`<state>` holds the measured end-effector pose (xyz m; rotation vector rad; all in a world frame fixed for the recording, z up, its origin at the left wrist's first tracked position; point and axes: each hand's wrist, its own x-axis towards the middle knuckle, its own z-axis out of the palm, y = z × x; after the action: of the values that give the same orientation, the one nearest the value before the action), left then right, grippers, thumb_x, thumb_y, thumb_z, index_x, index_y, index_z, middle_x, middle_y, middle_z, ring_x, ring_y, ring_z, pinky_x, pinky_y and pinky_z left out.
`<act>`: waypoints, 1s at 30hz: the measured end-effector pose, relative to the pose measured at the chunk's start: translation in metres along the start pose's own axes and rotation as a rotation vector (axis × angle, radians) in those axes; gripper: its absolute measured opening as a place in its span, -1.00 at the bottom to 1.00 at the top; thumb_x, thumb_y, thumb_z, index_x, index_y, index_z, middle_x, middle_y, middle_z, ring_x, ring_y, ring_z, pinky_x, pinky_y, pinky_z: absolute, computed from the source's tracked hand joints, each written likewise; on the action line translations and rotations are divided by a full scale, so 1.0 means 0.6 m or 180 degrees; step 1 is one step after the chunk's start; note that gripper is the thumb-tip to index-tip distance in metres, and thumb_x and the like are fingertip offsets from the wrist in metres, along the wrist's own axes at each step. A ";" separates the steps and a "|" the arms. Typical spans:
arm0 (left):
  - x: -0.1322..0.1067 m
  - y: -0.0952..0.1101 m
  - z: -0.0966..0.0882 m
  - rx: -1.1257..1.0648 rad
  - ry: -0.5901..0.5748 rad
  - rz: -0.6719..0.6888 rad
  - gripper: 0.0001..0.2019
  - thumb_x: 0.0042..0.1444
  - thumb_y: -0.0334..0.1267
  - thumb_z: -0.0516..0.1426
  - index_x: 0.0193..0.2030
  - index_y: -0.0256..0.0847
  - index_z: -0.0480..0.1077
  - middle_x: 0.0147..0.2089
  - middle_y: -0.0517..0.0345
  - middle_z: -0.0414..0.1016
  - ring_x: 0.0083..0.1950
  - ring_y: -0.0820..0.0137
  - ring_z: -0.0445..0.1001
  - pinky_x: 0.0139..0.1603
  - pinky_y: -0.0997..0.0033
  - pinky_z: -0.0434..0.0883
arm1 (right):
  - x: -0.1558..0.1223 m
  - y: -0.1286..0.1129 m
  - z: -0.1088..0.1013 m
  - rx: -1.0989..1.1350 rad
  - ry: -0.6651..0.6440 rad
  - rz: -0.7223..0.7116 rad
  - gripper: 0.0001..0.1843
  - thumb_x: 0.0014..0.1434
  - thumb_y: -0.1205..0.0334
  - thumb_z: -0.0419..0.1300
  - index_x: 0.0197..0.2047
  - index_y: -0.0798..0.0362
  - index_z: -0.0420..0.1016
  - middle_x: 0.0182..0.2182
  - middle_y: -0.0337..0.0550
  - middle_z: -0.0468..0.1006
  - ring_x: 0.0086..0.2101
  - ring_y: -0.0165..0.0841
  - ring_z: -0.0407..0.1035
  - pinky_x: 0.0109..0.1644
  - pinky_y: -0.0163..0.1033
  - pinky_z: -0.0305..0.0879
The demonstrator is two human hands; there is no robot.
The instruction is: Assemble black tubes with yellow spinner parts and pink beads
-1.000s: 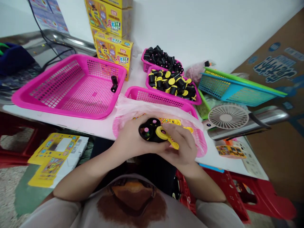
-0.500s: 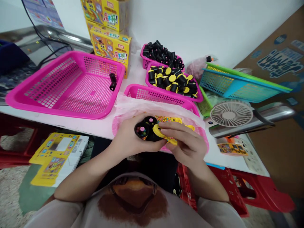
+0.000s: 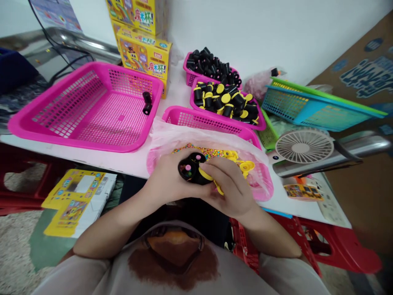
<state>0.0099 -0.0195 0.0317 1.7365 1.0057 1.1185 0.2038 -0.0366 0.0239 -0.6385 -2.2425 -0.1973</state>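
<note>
My left hand (image 3: 167, 182) is closed around a bunch of black cups (image 3: 190, 169) with coloured beads inside them. My right hand (image 3: 231, 190) presses a yellow lid (image 3: 205, 174) onto one of those cups with its fingers curled over it. Both hands hover over the near edge of a pink basket (image 3: 264, 186) lined with a thin plastic bag, which holds coloured beads (image 3: 201, 150) and loose yellow lids (image 3: 242, 165).
A big pink basket (image 3: 73, 135) at the left holds two black cups (image 3: 147, 102). Behind are baskets of capped cups (image 3: 227, 104) and plain black cups (image 3: 211, 67), yellow boxes (image 3: 144, 57), a blue basket (image 3: 303, 108), a small white fan (image 3: 303, 146) and red stools below.
My right hand has pushed the yellow lid down onto a cup and its fingers now cover it. The view shifted slightly; the left hand kept its hold.
</note>
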 end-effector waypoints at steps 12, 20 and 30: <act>-0.004 -0.010 -0.002 -0.0208 0.0185 0.0222 -0.51 -0.13 -0.27 0.42 0.02 -0.10 0.58 -0.05 0.20 0.70 -0.02 0.23 0.65 0.12 0.25 0.56 | 0.010 0.012 -0.014 0.0950 -0.0027 0.0385 -0.45 0.37 0.26 0.31 0.39 -0.01 0.42 0.05 0.03 0.68 0.06 -0.20 0.62 0.10 -0.12 0.65; -0.006 -0.014 0.003 0.0118 0.0250 0.0074 -0.49 -0.15 -0.24 0.42 0.03 -0.10 0.56 -0.05 0.22 0.70 -0.03 0.21 0.66 0.04 0.26 0.59 | -0.001 0.036 -0.014 0.2254 -0.0041 0.1476 -0.68 0.35 0.18 0.36 0.15 -0.18 0.66 0.03 -0.12 0.73 0.00 -0.29 0.65 0.00 -0.21 0.66; -0.002 -0.019 0.011 0.0303 0.0204 0.0292 -0.47 -0.12 -0.24 0.47 0.05 -0.10 0.53 -0.09 0.25 0.67 -0.07 0.26 0.64 0.05 0.28 0.54 | 0.008 0.032 -0.015 0.3918 -0.0121 0.3556 -0.58 -0.20 0.09 0.70 -0.26 -0.08 0.73 -0.22 -0.25 0.68 -0.18 -0.40 0.59 -0.07 -0.32 0.57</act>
<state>0.0134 -0.0178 0.0193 1.8489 1.0420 1.2082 0.2163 -0.0213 0.0324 -0.9889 -1.2985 1.5717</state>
